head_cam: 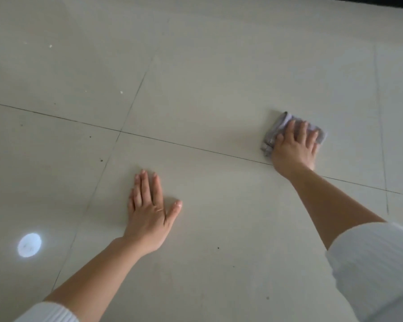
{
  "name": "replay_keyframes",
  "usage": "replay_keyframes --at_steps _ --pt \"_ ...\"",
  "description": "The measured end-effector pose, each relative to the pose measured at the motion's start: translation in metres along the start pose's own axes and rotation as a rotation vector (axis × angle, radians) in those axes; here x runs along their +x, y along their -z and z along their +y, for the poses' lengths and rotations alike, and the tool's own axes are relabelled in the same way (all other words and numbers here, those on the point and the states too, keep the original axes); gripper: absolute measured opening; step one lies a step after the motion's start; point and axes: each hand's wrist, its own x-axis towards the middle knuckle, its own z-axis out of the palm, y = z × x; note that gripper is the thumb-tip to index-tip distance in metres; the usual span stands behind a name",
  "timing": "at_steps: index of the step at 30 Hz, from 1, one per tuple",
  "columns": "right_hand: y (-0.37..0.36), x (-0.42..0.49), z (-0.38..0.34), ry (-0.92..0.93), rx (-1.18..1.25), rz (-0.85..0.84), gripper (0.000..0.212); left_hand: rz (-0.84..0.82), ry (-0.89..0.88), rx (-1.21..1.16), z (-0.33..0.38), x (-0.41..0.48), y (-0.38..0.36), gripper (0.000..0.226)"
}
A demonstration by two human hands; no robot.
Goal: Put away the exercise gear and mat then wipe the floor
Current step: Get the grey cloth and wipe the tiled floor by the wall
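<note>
Right hand (293, 146) presses open-fingered on the cloth (274, 130); we judge it soft, light, liable to bunch, best pinned under the palm.

Both arms are stretched forward. The left hand (149, 212) is laid flat, palm down, fingers (145, 184) held together and thumb spread. The right hand (293, 147) is held further out, palm down, fingers splayed.
</note>
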Motion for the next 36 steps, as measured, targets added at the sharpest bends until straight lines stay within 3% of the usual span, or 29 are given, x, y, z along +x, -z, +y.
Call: replay_keyframes --at_steps 3,9,11,14,16,21,27,31,36 --pt "-0.025 -0.025 -0.059 0.331 -0.086 -0.037 0.055 0.021 -0.023 -0.01 0.0 -0.001 -0.001 0.096" --pt "-0.054 -0.105 -0.131 1.0 -0.385 -0.304 0.078 0.109 -0.049 -0.242 -0.012 -0.002 0.002 0.088" --pt "-0.058 -0.115 -0.118 1.122 -0.436 -0.333 0.076 0.178 0.067 -0.26 -0.014 -0.004 0.003 0.091" --pt "-0.062 -0.105 -0.086 1.209 -0.431 -0.206 0.064 0.223 0.109 -0.145 -0.022 0.0 0.006 0.092" --pt "-0.061 -0.088 -0.067 1.115 -0.414 -0.104 0.055 0.245 0.1 -0.103 -0.029 0.01 0.011 0.089" --pt "-0.034 -0.006 -0.04 0.722 -0.304 -0.033 0.067 0.249 -0.021 -0.045 -0.023 0.049 0.022 0.081" --pt "0.012 0.073 -0.044 0.222 -0.147 -0.042 0.059 0.308 -0.09 -0.043 -0.022 0.071 0.018 0.07" --pt "0.014 0.097 -0.062 0.124 -0.12 -0.019 0.058 0.319 -0.072 -0.046 -0.02 0.072 0.022 0.068" --pt "0.007 0.112 -0.116 0.228 -0.12 -0.022 0.056 0.272 -0.03 -0.034 -0.016 0.072 0.024 0.069"
